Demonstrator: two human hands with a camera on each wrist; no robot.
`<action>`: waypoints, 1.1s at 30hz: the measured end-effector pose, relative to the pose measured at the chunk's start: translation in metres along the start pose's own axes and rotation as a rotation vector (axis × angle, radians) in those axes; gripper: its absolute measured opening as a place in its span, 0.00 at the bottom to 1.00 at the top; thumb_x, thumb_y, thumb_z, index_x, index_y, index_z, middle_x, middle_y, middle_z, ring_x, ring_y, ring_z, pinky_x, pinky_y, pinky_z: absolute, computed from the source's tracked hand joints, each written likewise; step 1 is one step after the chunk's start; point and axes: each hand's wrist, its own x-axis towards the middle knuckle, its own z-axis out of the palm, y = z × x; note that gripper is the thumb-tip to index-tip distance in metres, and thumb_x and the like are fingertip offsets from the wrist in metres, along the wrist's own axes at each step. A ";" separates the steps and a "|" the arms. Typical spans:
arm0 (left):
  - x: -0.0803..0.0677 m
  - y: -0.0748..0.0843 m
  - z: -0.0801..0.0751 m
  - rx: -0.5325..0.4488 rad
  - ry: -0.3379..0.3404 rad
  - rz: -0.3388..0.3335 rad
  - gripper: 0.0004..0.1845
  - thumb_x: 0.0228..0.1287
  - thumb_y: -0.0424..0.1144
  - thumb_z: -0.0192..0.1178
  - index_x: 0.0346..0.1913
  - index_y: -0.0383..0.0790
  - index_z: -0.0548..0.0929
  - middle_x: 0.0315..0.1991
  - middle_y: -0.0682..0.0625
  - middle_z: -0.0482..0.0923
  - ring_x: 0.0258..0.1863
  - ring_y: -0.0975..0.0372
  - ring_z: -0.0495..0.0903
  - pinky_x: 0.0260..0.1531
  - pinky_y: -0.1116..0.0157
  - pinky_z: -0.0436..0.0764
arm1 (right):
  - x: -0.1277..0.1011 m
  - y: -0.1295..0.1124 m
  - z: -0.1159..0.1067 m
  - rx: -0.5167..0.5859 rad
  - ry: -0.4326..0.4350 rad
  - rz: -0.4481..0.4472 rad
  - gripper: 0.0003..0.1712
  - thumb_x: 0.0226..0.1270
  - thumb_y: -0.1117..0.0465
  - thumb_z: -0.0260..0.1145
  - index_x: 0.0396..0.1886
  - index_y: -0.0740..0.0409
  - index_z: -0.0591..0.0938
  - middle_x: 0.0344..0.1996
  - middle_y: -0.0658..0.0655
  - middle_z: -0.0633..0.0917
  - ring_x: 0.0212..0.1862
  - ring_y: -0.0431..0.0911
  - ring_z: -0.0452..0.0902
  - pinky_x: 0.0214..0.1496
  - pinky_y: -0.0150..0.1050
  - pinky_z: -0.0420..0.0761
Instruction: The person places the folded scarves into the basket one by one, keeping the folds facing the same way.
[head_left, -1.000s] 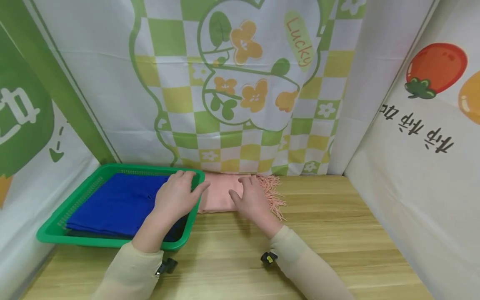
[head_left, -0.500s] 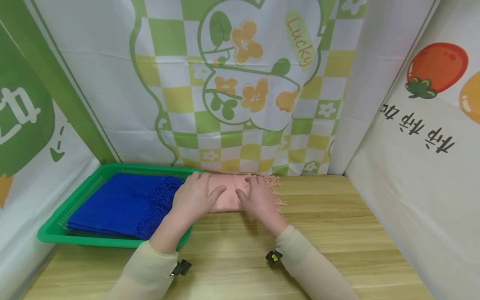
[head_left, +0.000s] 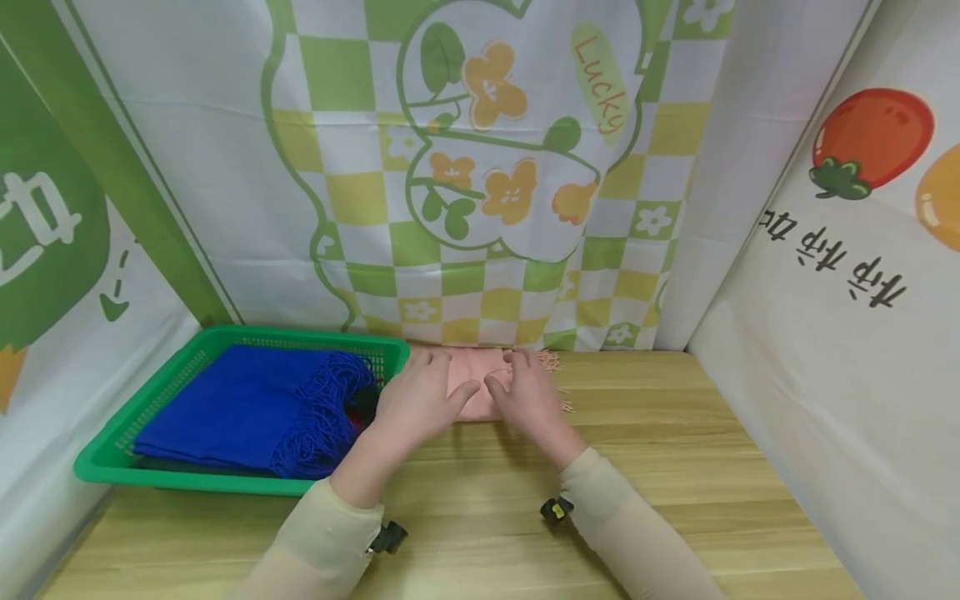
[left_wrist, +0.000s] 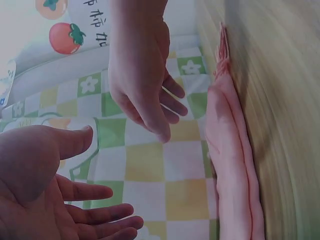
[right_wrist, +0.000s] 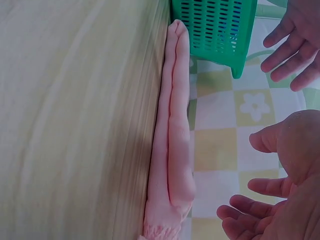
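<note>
A folded pink scarf (head_left: 474, 404) with fringe at its right end lies by the back wall. Both hands hover over it with fingers loosely bent and hold nothing. My left hand (head_left: 416, 400) is above its left part, next to the green basket's rim, and my right hand (head_left: 528, 404) is above the fringed end. In the left wrist view, a gap shows between the hands and the pink scarf (left_wrist: 230, 155). The right wrist view shows the scarf's (right_wrist: 175, 120) folded layers lying on the table. Parts of it are hidden under the hands in the head view.
On the left, a green plastic basket (head_left: 225, 480) holds a folded blue scarf (head_left: 225, 408) with fringe, plus something dark and red partly covered at its right side. A wood-grain table (head_left: 480, 517) lies below. Printed cloth walls (head_left: 480, 283) close in the back and sides.
My left hand has moved right, from over the basket to over the pink scarf, uncovering the blue scarf's fringe. My right hand has shifted slightly right. The pink scarf has stayed in place.
</note>
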 end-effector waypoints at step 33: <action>0.006 0.014 0.055 0.065 -0.026 -0.068 0.29 0.84 0.60 0.61 0.49 0.31 0.84 0.42 0.37 0.80 0.41 0.44 0.84 0.35 0.47 0.84 | 0.002 0.027 -0.003 -0.010 0.020 0.003 0.35 0.79 0.49 0.74 0.69 0.73 0.79 0.67 0.74 0.79 0.65 0.68 0.80 0.69 0.62 0.81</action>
